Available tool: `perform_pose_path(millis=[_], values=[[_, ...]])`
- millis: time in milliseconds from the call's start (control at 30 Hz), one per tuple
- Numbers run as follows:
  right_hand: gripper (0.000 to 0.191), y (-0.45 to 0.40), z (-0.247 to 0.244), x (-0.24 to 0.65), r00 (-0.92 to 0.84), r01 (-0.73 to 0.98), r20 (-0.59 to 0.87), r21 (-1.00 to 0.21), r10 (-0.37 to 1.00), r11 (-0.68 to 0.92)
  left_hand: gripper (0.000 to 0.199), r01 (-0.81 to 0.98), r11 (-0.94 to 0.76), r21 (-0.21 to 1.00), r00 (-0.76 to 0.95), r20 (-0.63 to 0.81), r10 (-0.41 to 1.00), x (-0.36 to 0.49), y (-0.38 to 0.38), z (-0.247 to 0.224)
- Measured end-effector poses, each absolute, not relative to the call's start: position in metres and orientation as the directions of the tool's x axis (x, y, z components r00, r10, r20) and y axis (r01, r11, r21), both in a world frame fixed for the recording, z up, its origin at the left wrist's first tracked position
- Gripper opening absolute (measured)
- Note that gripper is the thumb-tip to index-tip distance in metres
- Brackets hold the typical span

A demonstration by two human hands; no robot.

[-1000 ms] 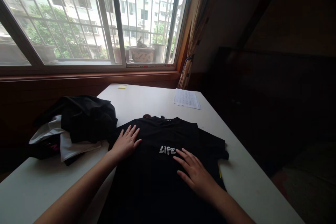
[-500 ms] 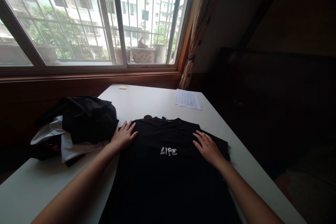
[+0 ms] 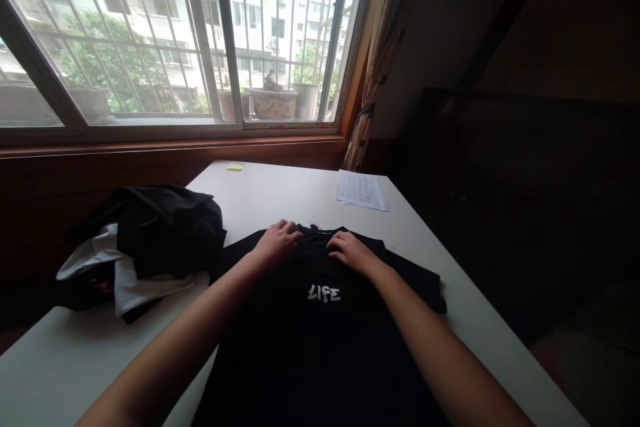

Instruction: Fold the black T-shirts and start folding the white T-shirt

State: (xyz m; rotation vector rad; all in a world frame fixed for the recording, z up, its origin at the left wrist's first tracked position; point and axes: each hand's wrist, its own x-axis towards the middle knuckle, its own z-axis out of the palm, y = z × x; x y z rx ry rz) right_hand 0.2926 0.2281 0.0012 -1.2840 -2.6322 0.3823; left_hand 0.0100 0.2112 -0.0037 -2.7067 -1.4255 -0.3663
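Shirt is laid on tabletop, one sleeve near right edge | left hand and right hand are set by collar; whether either grip is closed cannot be told | room is left towards far edge; left side is flanked by pile

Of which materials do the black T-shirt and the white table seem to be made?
The black T-shirt looks like soft matte knit, perhaps cotton: it drapes flat, with faint creases. The white table seems smooth, perhaps laminate-topped, given its even surface and soft sheen.
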Motion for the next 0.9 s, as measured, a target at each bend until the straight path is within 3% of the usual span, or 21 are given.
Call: perform_pose_path(millis=[167, 433, 567, 667, 900], values=[[0.034, 0.249, 0.012, 0.286, -0.614, 0.766, -0.069, -0.294, 0.786, 0.572, 0.035, 0.714, -0.700, 0.028, 0.692, 0.124, 0.711, 0.043, 0.229, 0.002], [0.034, 0.245, 0.030, 0.296, -0.614, 0.785, -0.158, -0.217, 0.773, 0.580, 0.022, 0.682, -0.731, -0.016, 0.731, -0.018, 0.683, 0.044, 0.245, 0.013], [0.034, 0.238, 0.040, 0.312, -0.597, 0.801, -0.131, -0.135, 0.791, 0.583, 0.017, 0.693, -0.719, -0.060, 0.718, -0.030, 0.695, 0.019, 0.245, 0.025], [0.039, 0.236, 0.042, 0.324, -0.599, 0.799, -0.095, -0.004, 0.795, 0.601, 0.023, 0.711, -0.694, -0.112, 0.699, 0.007, 0.715, 0.003, 0.242, 0.034], [0.043, 0.236, 0.039, 0.319, -0.518, 0.851, 0.129, 0.182, 0.846, 0.493, 0.033, 0.747, -0.622, -0.236, 0.661, 0.152, 0.735, 0.011, 0.230, 0.052]])
